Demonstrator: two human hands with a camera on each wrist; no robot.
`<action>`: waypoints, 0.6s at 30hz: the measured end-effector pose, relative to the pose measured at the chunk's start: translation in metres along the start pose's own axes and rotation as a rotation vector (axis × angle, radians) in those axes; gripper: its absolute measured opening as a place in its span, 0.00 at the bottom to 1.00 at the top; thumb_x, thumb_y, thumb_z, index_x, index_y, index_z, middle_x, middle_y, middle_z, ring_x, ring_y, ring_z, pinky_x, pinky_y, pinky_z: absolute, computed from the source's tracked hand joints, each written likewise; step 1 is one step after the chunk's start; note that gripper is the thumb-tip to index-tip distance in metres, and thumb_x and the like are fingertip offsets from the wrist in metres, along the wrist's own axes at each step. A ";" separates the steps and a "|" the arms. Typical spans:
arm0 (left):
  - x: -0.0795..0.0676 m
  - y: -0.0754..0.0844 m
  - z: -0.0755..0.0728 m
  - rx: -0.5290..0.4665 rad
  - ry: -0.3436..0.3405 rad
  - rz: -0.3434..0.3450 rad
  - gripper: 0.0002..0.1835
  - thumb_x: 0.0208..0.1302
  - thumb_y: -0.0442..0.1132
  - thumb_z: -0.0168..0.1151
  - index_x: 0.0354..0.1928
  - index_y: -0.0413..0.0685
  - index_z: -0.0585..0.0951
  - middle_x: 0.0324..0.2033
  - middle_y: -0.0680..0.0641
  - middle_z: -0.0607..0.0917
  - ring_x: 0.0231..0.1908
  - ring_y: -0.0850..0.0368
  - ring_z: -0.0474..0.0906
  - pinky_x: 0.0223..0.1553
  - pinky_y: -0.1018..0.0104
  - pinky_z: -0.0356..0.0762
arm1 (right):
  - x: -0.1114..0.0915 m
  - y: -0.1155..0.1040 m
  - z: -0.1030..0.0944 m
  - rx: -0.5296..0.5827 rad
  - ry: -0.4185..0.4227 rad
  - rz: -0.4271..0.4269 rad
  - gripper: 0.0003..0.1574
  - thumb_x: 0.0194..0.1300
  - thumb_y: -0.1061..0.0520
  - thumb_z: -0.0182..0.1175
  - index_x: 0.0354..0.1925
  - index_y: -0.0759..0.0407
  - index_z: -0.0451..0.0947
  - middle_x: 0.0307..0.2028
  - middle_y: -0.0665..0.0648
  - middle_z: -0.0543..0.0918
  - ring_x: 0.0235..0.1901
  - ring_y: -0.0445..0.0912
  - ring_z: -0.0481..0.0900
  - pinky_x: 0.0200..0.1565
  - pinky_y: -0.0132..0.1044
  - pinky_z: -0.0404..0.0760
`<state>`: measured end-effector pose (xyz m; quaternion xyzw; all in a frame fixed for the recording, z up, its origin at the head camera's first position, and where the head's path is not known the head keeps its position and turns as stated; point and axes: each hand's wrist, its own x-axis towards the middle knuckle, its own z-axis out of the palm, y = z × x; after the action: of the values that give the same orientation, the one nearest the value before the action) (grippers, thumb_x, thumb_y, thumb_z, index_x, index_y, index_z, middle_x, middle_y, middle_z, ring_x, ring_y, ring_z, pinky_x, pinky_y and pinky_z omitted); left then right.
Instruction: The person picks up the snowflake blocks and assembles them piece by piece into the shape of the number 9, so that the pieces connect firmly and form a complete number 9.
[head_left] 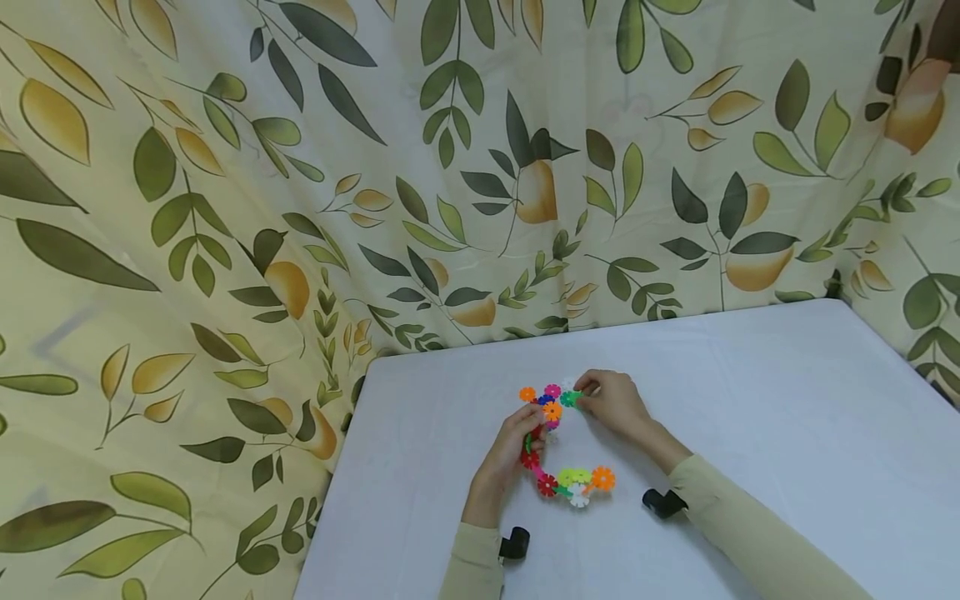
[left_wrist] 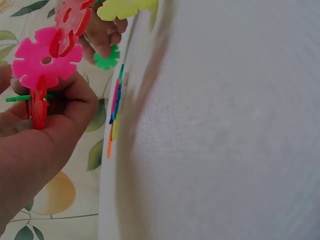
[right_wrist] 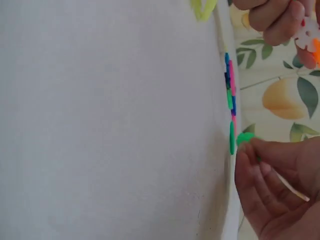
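The fingers of the right hand (head_left: 617, 407) are closed in a pinch, with thumb and fingertips on a small green plastic disc (right_wrist: 245, 138) with a notched rim, like a flower. I see this hand near the far part of the loose pieces, to the right of them. The fingers of the left hand (head_left: 508, 442) are curled and grip a chain of flower-shaped plastic discs in many colours (head_left: 547, 485), which are slotted one into another. From this hand the chain bends toward the person and then to the right: red and pink first, then red, green, yellow-green and white, with one orange disc (head_left: 603, 478) at its end. I cannot tell from my views whether its lower part touches the bench (head_left: 750, 400), which is covered by white cloth.

Just beyond the left hand, a small group of loose flat plastic discs (head_left: 552, 390) lies on this bench; I can distinguish orange, pink, blue and white ones. Farther back on the arms, I see two pale green sleeves (head_left: 757, 525) and, at each wrist, a black camera mount (head_left: 515, 543). Behind the bench hangs a cream curtain (head_left: 480, 242) with printed leaves and orange fruits
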<state>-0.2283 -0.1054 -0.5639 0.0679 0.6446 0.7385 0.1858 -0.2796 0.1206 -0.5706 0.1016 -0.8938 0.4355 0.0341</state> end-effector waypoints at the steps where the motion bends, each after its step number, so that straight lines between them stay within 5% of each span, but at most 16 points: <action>1: 0.000 0.000 0.000 0.011 0.003 0.002 0.12 0.80 0.43 0.53 0.44 0.40 0.75 0.29 0.49 0.73 0.27 0.58 0.64 0.29 0.72 0.66 | -0.002 0.000 0.000 0.036 0.003 -0.004 0.09 0.64 0.63 0.72 0.43 0.61 0.86 0.33 0.54 0.87 0.26 0.44 0.82 0.29 0.39 0.82; 8: -0.001 -0.001 -0.001 0.074 0.030 -0.004 0.14 0.81 0.45 0.52 0.48 0.39 0.76 0.31 0.49 0.74 0.29 0.58 0.67 0.32 0.70 0.69 | -0.014 -0.008 -0.006 0.185 0.052 -0.038 0.10 0.64 0.59 0.75 0.43 0.60 0.88 0.33 0.51 0.90 0.31 0.44 0.88 0.34 0.34 0.83; 18: -0.002 -0.001 -0.003 0.079 0.029 0.005 0.18 0.83 0.46 0.49 0.51 0.34 0.72 0.33 0.49 0.75 0.31 0.57 0.70 0.36 0.70 0.72 | -0.033 -0.018 -0.008 0.372 0.018 -0.093 0.07 0.61 0.62 0.76 0.38 0.58 0.87 0.32 0.55 0.90 0.34 0.59 0.90 0.37 0.33 0.86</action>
<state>-0.2278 -0.1087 -0.5648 0.0662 0.6756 0.7140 0.1717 -0.2442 0.1207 -0.5570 0.1432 -0.7918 0.5922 0.0428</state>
